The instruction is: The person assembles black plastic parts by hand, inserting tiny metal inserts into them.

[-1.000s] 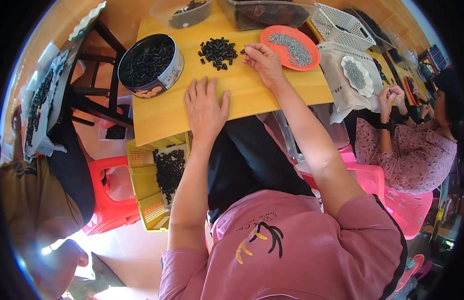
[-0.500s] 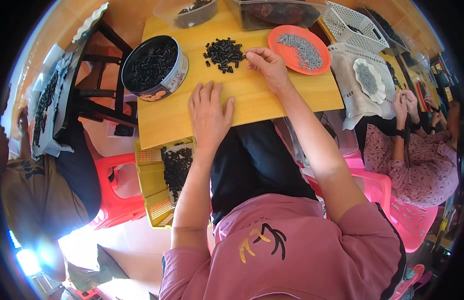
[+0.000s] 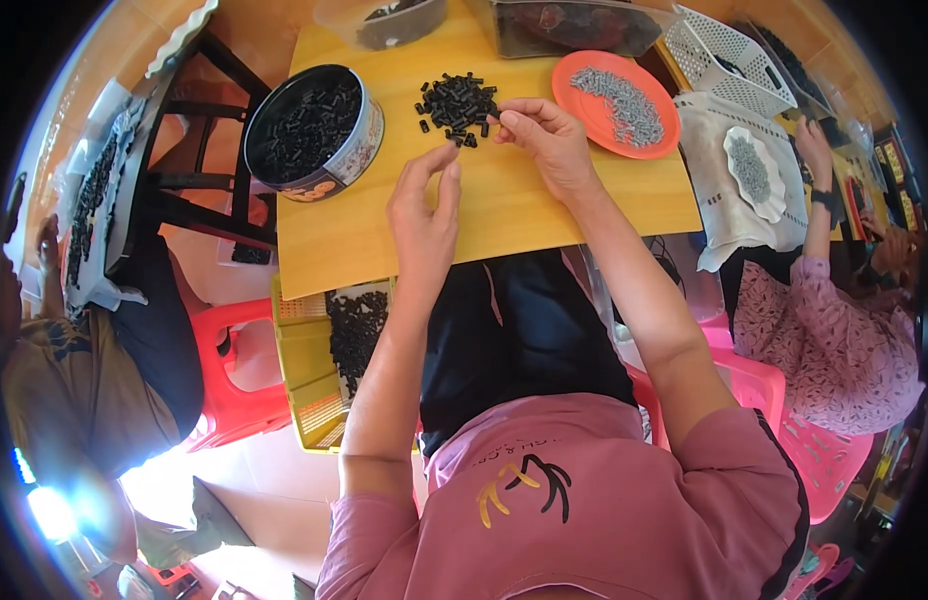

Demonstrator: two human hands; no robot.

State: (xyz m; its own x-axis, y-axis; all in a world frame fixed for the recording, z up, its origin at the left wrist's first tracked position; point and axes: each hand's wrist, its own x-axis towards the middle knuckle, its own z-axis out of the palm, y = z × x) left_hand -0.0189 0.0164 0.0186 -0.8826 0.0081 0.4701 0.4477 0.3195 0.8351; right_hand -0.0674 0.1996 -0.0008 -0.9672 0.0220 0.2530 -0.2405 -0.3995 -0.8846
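Note:
A heap of small black cylindrical pieces (image 3: 458, 100) lies on the yellow tabletop in front of me. My right hand (image 3: 556, 148) is at the heap's right edge, thumb and forefinger pinched together. Whatever is between those fingertips is too small to make out against the black pieces. My left hand (image 3: 424, 212) is held just in front of the heap, fingers slightly bent and thumb apart, with nothing seen in it. To the right, an orange-red plate (image 3: 572, 68) carries many small grey pieces (image 3: 624, 106). A round tin (image 3: 369, 135) full of black cylinders (image 3: 309, 122) stands on the left.
Clear plastic tubs (image 3: 584, 30) line the table's back edge. A yellow crate (image 3: 306, 400) with black pieces is below the front edge. At the right are a white basket (image 3: 729, 65), a wavy-edged dish (image 3: 774, 205) and a seated person (image 3: 824, 330); another person (image 3: 84, 390) sits left.
My left hand has lifted off the tabletop and come up to the heap, its fingers drawn together more. My right hand stays pinched, slightly lower. The person at right has raised an arm.

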